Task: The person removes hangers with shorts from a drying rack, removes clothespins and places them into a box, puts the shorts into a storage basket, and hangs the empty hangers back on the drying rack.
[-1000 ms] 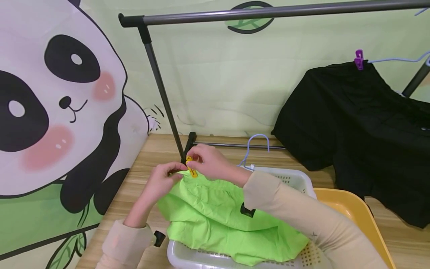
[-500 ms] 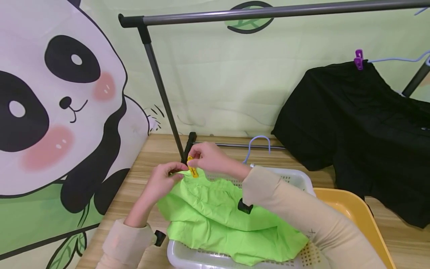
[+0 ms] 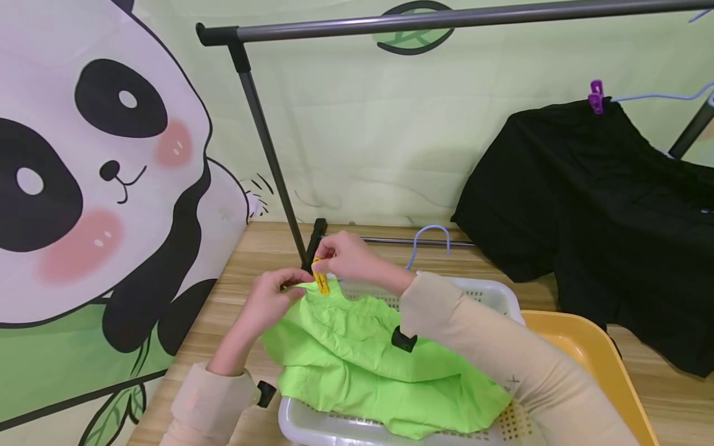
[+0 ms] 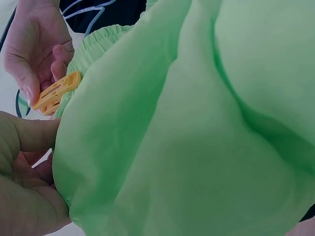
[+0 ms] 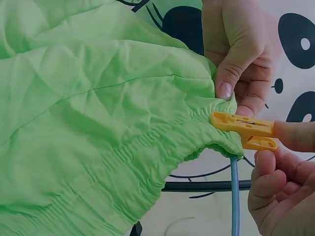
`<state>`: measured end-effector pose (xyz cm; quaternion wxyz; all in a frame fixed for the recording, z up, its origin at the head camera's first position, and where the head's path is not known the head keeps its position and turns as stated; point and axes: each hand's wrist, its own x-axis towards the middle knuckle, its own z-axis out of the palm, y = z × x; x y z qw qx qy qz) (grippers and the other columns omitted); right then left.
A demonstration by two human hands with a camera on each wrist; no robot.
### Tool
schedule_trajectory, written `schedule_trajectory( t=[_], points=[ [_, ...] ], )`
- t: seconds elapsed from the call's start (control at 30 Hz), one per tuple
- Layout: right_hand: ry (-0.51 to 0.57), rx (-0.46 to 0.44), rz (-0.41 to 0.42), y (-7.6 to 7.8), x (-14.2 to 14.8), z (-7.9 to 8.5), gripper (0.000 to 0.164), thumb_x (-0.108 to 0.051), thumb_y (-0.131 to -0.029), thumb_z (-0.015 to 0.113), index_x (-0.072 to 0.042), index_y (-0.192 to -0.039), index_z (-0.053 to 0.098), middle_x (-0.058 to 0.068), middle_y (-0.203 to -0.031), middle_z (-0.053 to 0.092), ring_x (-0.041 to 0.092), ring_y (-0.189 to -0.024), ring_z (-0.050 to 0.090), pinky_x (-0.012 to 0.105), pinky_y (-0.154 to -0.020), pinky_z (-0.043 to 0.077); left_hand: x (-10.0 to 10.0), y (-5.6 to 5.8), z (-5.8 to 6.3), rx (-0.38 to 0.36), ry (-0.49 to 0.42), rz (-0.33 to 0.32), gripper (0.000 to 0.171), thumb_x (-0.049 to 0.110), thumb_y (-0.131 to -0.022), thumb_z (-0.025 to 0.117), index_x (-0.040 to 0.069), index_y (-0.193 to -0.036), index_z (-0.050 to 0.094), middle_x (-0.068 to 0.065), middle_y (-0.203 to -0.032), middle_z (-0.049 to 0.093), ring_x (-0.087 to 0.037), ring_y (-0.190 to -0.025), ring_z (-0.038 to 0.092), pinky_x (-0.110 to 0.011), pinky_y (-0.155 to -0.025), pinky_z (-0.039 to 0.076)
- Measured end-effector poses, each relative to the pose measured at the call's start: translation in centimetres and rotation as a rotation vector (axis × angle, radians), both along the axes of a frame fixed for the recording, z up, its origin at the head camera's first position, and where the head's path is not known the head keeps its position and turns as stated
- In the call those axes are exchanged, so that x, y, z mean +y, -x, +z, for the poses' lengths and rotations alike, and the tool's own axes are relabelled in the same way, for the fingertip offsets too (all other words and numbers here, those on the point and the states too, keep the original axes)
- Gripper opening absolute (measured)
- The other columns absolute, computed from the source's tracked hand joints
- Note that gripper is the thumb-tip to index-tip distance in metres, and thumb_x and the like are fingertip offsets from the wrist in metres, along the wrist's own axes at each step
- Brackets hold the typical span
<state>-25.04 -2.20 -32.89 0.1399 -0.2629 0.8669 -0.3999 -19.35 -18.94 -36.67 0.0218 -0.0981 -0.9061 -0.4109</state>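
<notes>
Bright green shorts point(image 3: 362, 359) with a gathered elastic waistband lie bunched over a basket in the head view. My left hand point(image 3: 273, 303) pinches the waistband's left corner between thumb and fingers. Just right of it, my right hand point(image 3: 354, 260) pinches the handles of a yellow clothespin point(image 3: 321, 283). In the right wrist view the clothespin's nose point(image 5: 221, 120) sits over the waistband edge, close to the left thumb. A blue wire hanger point(image 5: 235, 196) runs into the waistband beneath it; its hook point(image 3: 415, 238) stands up behind the shorts, and the rest is hidden by fabric.
The pale perforated basket point(image 3: 502, 294) stands on the wooden table point(image 3: 268, 238), overlapping a yellow tray point(image 3: 602, 353). A dark metal rack point(image 3: 357, 30) spans behind. Black shorts point(image 3: 569, 198) hang at right, with a purple clothespin point(image 3: 596, 97) on their waistband.
My right hand has risen slightly, and the yellow clothespin has shifted a little right and stands more upright. The hanger hook has moved slightly right. My left hand keeps its place.
</notes>
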Motion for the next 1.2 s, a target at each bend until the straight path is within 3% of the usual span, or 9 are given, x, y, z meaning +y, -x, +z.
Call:
schedule_trajectory(
  t=[0.2, 0.43, 0.7, 0.97, 1.2],
  points=[
    [0.031, 0.034, -0.009, 0.15, -0.04, -0.02, 0.008, -0.012, -0.082, 0.061, -0.006, -0.076, 0.062, 0.002, -0.069, 0.059, 0.009, -0.053, 0.043, 0.018, -0.049, 0.035, -0.05, 0.06, -0.11, 0.009, -0.004, -0.003, 0.02, -0.003, -0.08, 0.057, 0.004, -0.097, 0.064, -0.01, -0.098, 0.066, -0.022, -0.093, 0.059, -0.035, -0.077, 0.048],
    [0.076, 0.058, -0.013, 0.21, -0.1, -0.04, 0.009, -0.01, -0.082, 0.061, -0.006, -0.073, 0.061, 0.003, -0.067, 0.059, 0.009, -0.051, 0.049, 0.018, -0.05, 0.04, -0.12, 0.15, -0.12, 0.038, 0.003, 0.0, 0.019, -0.003, -0.079, 0.058, 0.004, -0.095, 0.065, -0.01, -0.097, 0.066, -0.021, -0.091, 0.06, -0.033, -0.074, 0.048],
    [0.187, -0.049, -0.068, 0.28, 0.11, -0.36, 0.007, -0.007, -0.081, 0.061, -0.004, -0.076, 0.061, 0.005, -0.07, 0.059, 0.011, -0.054, 0.051, 0.023, -0.053, 0.047, 0.05, 0.01, 0.01, 0.028, 0.0, 0.015, 0.019, -0.002, -0.08, 0.058, 0.005, -0.096, 0.065, -0.011, -0.098, 0.066, -0.022, -0.091, 0.06, -0.032, -0.073, 0.048],
    [0.359, -0.133, -0.117, 0.53, 0.25, -0.75, 0.005, -0.003, -0.08, 0.061, 0.0, -0.076, 0.061, 0.003, -0.062, 0.056, 0.014, -0.05, 0.047, 0.019, -0.047, 0.04, 0.09, -0.04, 0.02, 0.021, 0.005, 0.026, 0.019, 0.0, -0.08, 0.058, 0.004, -0.098, 0.064, -0.011, -0.099, 0.066, -0.021, -0.09, 0.059, -0.032, -0.073, 0.048],
    [0.417, -0.165, -0.116, 0.59, 0.38, -0.86, 0.006, -0.003, -0.081, 0.06, 0.003, -0.078, 0.059, 0.006, -0.063, 0.056, 0.014, -0.05, 0.046, 0.02, -0.048, 0.04, 0.09, -0.1, 0.01, 0.027, 0.01, 0.031, 0.019, 0.0, -0.08, 0.058, 0.004, -0.098, 0.064, -0.011, -0.099, 0.065, -0.021, -0.091, 0.059, -0.034, -0.076, 0.048]
  ],
)
